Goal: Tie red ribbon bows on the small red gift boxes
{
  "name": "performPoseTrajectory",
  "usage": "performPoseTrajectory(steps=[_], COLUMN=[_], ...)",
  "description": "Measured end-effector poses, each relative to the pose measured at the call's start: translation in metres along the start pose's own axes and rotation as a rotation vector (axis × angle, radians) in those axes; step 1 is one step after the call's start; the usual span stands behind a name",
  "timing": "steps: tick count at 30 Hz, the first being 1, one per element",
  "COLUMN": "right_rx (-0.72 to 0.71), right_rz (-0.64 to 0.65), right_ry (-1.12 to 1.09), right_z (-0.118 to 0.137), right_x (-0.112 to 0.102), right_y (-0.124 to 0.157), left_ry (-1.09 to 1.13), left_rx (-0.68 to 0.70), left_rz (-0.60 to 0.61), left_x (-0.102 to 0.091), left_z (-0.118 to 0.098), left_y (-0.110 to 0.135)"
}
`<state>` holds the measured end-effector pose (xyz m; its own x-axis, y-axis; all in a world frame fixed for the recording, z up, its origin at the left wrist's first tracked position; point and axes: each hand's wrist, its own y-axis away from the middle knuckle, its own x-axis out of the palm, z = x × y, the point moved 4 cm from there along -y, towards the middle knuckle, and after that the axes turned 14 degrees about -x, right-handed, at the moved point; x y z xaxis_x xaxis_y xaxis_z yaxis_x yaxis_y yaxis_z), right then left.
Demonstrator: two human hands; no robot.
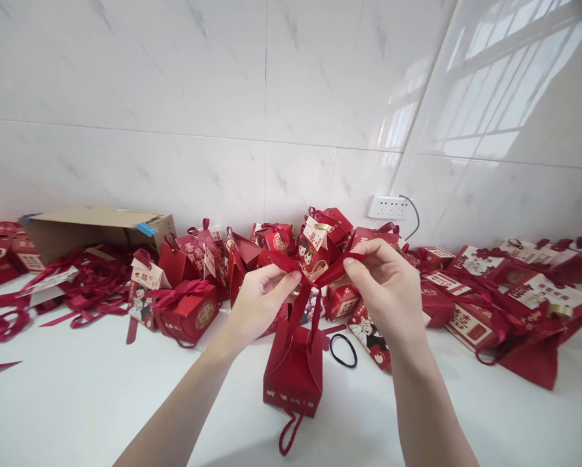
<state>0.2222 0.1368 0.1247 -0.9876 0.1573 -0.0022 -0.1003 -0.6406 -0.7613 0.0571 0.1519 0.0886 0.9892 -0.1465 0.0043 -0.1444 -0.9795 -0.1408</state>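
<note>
A small red gift box with gold lettering hangs or stands at the front centre; I cannot tell whether its base touches the table. A red ribbon runs up from its top to both hands. My left hand pinches one side of the ribbon between thumb and fingers. Higher and to the right, my right hand pinches the other side. Between the hands the ribbon crosses above the box. From the box's lower front dangles a twisted red cord.
Behind lie several finished-looking red gift boxes. At left a cardboard carton lies with loose ribbons spilling out. A black elastic loop rests on the white table. More boxes crowd the right. A power strip is on the wall.
</note>
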Motion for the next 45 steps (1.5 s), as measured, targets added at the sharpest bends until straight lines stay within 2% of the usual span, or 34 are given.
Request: performPoseTrajectory(steps=[4,8,17,23,27,33,39,45], right_rx=[-0.012,-0.025,0.034,-0.008,0.112,0.386,0.541,0.617], right_rz=[0.043,0.139,0.445,0.614,0.697,0.839,0.875,0.864], right_ry=[0.051,0.213,0.712,0.853,0.955,1.031,1.013,1.08], right_z=[0.0,0.001,0.015,0.006,-0.007,-0.009,-0.008,-0.009], right_x=[-0.004,-0.011,-0.035,-0.062,-0.086,-0.098,-0.102,-0.106], right_y=[0.0,-0.001,0.007,0.019,0.021,0.019,0.02,0.019], left_ry=[0.047,0.031,-0.526,-0.872,-1.132,-1.482,-1.563,-1.563], left_rx=[-0.036,-0.051,-0.04,-0.096,-0.211,-0.433,-0.528,-0.576], left_rz=[-0.003,-0.013,-0.165,-0.255,-0.3,-0.191,-0.126,-0.095], left_x=[-0.002,-0.01,-0.034,-0.052,-0.066,-0.075,-0.085,-0.092], left_z=[0.0,-0.002,-0.019,-0.019,-0.014,-0.006,0.003,0.008], left_y=[-0.002,-0.004,0.006,0.007,0.005,0.002,-0.001,-0.004])
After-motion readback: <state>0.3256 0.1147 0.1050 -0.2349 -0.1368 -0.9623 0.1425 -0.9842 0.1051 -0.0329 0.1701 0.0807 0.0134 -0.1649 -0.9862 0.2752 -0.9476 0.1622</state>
